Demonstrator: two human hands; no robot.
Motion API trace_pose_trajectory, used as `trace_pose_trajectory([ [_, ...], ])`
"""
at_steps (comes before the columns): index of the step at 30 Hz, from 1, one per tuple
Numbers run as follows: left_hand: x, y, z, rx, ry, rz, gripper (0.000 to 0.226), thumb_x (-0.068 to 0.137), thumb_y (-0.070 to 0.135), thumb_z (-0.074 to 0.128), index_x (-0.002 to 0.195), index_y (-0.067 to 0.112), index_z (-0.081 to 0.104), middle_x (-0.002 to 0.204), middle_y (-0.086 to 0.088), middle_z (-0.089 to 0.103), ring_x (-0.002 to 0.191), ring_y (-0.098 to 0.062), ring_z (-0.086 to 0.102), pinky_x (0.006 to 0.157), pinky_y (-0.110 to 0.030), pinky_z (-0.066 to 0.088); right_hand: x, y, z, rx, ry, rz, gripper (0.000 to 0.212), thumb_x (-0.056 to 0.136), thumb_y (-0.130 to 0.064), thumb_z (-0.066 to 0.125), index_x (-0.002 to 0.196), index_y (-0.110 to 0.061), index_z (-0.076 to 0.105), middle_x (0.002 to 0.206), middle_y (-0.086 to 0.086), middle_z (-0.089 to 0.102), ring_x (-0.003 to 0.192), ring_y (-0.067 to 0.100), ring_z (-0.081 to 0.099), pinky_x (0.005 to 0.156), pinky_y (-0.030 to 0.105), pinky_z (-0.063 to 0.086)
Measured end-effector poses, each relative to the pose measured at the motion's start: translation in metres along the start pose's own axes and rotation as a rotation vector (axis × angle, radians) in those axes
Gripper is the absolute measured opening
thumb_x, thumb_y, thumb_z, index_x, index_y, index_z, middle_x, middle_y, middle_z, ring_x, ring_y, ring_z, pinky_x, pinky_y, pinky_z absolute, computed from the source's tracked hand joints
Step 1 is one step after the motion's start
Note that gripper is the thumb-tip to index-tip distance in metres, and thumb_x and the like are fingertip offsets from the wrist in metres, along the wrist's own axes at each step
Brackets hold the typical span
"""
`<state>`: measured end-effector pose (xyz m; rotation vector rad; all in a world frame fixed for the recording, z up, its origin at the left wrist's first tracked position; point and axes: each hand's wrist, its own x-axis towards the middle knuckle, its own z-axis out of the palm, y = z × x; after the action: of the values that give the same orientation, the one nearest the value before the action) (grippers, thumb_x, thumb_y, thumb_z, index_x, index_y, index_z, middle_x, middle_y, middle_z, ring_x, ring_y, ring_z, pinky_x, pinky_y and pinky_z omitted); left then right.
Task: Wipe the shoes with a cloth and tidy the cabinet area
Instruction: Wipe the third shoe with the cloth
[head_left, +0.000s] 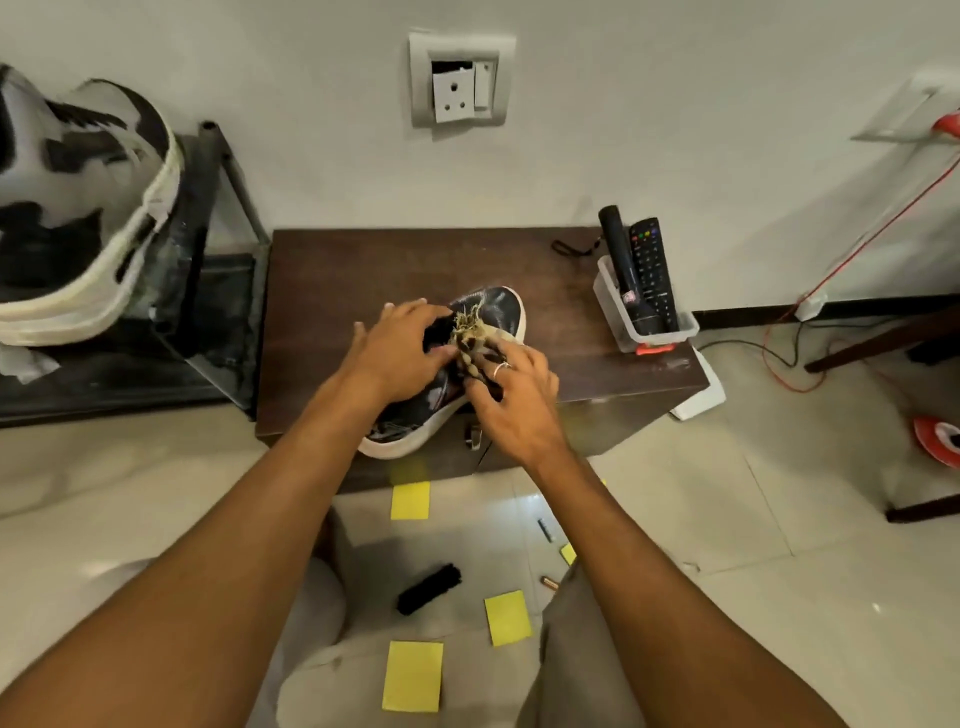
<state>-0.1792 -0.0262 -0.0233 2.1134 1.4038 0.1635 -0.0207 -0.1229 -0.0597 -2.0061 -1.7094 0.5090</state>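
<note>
Bracing noted: sneaker (488, 306) lies on the counter (337, 270) at mid near edge, long axis diagonal, heel overhanging that edge, toe toward the far right corner. Left hand (400, 348) is curled over the upper from the left. Right hand (514, 395) pinches a frayed braided cord (467, 335) at mid-shoe. Both hands are equally near. Judgement: wiping should run heel-to-toe.
</note>
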Motion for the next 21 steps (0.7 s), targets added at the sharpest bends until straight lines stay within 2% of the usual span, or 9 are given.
trace_pose_trajectory([
  [3,0.008,-0.006,0.008,-0.066,-0.033,0.000,0.054,0.100,0.024,0.059,0.151,0.037,0.043,0.163,0.000,0.033,0.153,-0.031,0.021,0.120,-0.063,0.019,0.008,0.005,0.005,-0.023,0.037,-0.073,0.037,0.098,-0.031,0.059,0.133,-0.023,0.065,0.157,-0.005,0.043,0.144,0.019,0.026,0.114,0.041,0.024],
  [6,0.011,-0.012,0.008,-0.150,-0.057,0.005,0.053,0.099,0.017,0.059,0.146,0.040,0.050,0.155,-0.002,0.047,0.144,-0.032,0.038,0.117,-0.051,0.033,0.015,0.001,0.008,0.012,0.102,-0.130,0.036,0.094,-0.016,0.066,0.129,-0.022,0.063,0.144,-0.003,0.055,0.130,0.018,0.038,0.107,0.041,0.037],
  [8,0.012,-0.013,0.006,-0.222,-0.043,0.005,0.050,0.099,0.012,0.060,0.141,0.039,0.058,0.142,-0.001,0.060,0.129,-0.027,0.055,0.103,-0.034,0.044,0.016,0.000,0.008,0.000,0.127,-0.169,0.038,0.093,-0.009,0.067,0.129,-0.019,0.065,0.134,0.002,0.060,0.120,0.022,0.043,0.101,0.043,0.045],
  [10,0.011,-0.013,0.005,-0.272,-0.038,-0.036,0.057,0.094,0.000,0.057,0.139,0.035,0.061,0.136,0.000,0.064,0.124,-0.024,0.058,0.090,-0.024,0.042,0.013,-0.004,0.010,0.000,0.103,-0.200,0.035,0.093,-0.007,0.064,0.127,-0.016,0.069,0.128,0.005,0.061,0.114,0.027,0.049,0.095,0.042,0.050],
  [12,0.010,-0.012,0.006,-0.298,-0.022,-0.083,0.067,0.089,-0.006,0.053,0.139,0.036,0.060,0.144,0.001,0.058,0.129,-0.023,0.056,0.094,-0.024,0.043,0.002,-0.012,0.013,0.007,0.023,-0.276,0.032,0.092,-0.006,0.064,0.122,-0.013,0.072,0.124,0.006,0.061,0.109,0.029,0.052,0.090,0.038,0.049],
  [15,0.009,-0.012,0.007,-0.312,-0.009,-0.089,0.071,0.088,-0.008,0.050,0.140,0.039,0.058,0.156,-0.003,0.046,0.141,-0.026,0.044,0.113,-0.036,0.041,-0.005,-0.013,0.014,-0.093,-0.075,-0.385,0.025,0.092,-0.009,0.065,0.115,-0.013,0.072,0.123,0.005,0.060,0.104,0.030,0.055,0.085,0.038,0.051],
  [18,0.008,-0.013,0.008,-0.346,-0.017,-0.089,0.060,0.097,-0.002,0.054,0.142,0.037,0.057,0.161,0.003,0.037,0.143,-0.025,0.041,0.113,-0.033,0.036,0.022,-0.002,-0.002,-0.281,-0.006,-0.177,0.023,0.098,-0.016,0.060,0.116,-0.012,0.073,0.122,0.006,0.058,0.107,0.028,0.053,0.082,0.046,0.056],
  [20,0.007,-0.013,0.008,-0.398,-0.008,-0.102,0.053,0.100,0.002,0.056,0.142,0.034,0.057,0.162,0.009,0.035,0.144,-0.020,0.040,0.112,-0.028,0.034,0.034,-0.003,-0.010,-0.356,0.046,-0.029,0.026,0.100,-0.021,0.058,0.119,-0.010,0.072,0.123,0.006,0.055,0.109,0.025,0.051,0.084,0.045,0.056],
  [21,0.007,-0.013,0.008,-0.422,-0.002,-0.115,0.053,0.099,0.002,0.057,0.141,0.033,0.058,0.161,0.009,0.036,0.143,-0.019,0.040,0.111,-0.027,0.034,0.033,-0.010,-0.008,-0.348,0.043,-0.024,0.025,0.100,-0.021,0.058,0.117,-0.008,0.073,0.123,0.006,0.055,0.108,0.025,0.051,0.084,0.044,0.056],
])
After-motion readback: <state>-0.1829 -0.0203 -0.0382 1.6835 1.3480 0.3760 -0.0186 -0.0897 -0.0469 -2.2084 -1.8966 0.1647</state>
